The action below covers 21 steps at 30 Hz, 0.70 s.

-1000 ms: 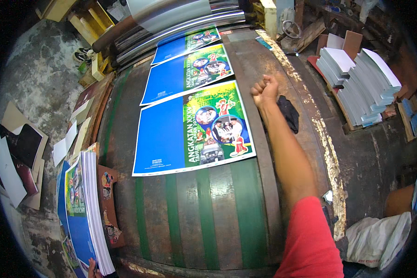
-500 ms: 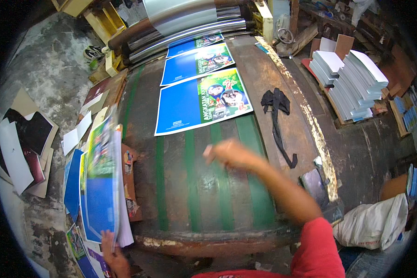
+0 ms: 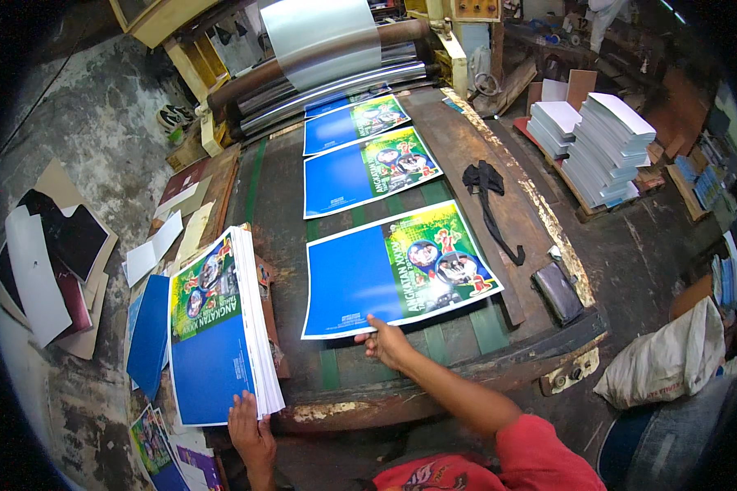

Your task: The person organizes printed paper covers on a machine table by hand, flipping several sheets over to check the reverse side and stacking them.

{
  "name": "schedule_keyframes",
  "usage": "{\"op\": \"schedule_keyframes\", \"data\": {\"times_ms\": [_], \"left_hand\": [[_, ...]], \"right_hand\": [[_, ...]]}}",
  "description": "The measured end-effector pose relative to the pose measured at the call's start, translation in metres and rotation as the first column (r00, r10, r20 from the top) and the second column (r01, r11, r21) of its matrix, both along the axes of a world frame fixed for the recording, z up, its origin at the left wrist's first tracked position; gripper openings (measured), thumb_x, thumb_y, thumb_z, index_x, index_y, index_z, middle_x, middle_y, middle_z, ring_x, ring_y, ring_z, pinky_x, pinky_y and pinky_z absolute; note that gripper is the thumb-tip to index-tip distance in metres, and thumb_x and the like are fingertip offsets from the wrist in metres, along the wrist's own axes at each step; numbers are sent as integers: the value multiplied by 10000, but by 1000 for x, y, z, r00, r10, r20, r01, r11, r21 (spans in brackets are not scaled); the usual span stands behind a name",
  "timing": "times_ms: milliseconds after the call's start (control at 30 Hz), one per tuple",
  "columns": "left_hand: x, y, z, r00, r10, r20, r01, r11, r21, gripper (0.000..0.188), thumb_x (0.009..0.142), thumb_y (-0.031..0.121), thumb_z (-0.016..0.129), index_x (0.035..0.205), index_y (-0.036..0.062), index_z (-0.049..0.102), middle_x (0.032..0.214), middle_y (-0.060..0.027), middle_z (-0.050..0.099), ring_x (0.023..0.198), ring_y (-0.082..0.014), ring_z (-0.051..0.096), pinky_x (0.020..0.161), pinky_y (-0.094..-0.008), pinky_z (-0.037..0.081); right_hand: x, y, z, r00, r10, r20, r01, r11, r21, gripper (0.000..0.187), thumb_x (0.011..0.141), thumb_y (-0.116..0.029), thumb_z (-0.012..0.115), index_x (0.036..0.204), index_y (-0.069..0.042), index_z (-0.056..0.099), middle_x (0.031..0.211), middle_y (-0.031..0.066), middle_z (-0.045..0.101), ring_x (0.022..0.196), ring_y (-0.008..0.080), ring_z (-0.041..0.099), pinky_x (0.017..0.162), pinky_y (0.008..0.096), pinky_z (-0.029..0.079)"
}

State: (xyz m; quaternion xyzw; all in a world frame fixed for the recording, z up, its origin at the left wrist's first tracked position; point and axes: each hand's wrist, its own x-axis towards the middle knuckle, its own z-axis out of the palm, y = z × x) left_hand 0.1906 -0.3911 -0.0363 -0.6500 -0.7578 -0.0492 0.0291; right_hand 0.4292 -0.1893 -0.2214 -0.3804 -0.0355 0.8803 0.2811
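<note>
A blue and green printed cover sheet (image 3: 348,266) lies on the near part of a worn table with green belts (image 3: 330,370). My right hand (image 3: 387,344) pinches its near edge between thumb and fingers. To the left rises a thick stack of matching sheets (image 3: 211,380); my left hand (image 3: 252,427) rests on its near end with fingers stretched out. Farther up the table lie two more such sheets, a nearer one (image 3: 344,182) and a farther one (image 3: 336,131). Beyond them, another sheet (image 3: 327,106) reaches the shiny rollers (image 3: 344,88).
A black cloth strip (image 3: 491,204) and a dark wallet-like object (image 3: 558,293) lie on the table's right side. White paper stacks (image 3: 614,135) stand on a pallet farther right, with a whitish sack (image 3: 663,360) nearer. Loose boards and sheets (image 3: 45,274) cover the floor at left.
A further printed sheet now lies on the near table, behind the others. My right hand has come down to its near edge. The left hand remains at the stack; the view has shifted.
</note>
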Motion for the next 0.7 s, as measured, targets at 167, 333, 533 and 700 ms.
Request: {"op": "schedule_keyframes", "data": {"times_ms": [167,333,533,700], "left_hand": [[-1,-8,9,990,-9,140,-10,991,132,361,887,305,640,1115,27,675,1143,-135,672,1122,-364,581,972,-469,385],[-10,-13,17,893,118,435,-181,978,106,348,933,317,593,1073,11,681,1101,-143,683,1100,-335,583,994,-426,388],[-23,-22,2,389,19,921,-674,687,271,355,987,279,509,1025,-42,656,1019,-133,679,1044,-263,588,971,-382,410],[13,-31,8,862,-30,506,-60,985,160,233,922,250,588,957,52,706,1059,-138,686,1065,-300,598,1029,-469,340]], "right_hand": [[-10,32,-21,996,-89,-16,89,996,18,413,1018,-410,373,1123,-26,481,818,125,626,541,108,473,541,291,478],[-20,71,-35,982,-189,-18,190,980,59,490,1012,-442,354,1157,16,453,891,174,622,551,136,476,561,317,507],[-33,75,-50,927,-375,22,371,923,99,441,990,-396,449,1263,-51,425,940,158,629,660,167,545,634,374,554],[-19,-5,26,995,-82,-61,94,970,224,489,965,-404,502,1295,-54,418,984,133,619,711,171,564,593,354,553]]}}
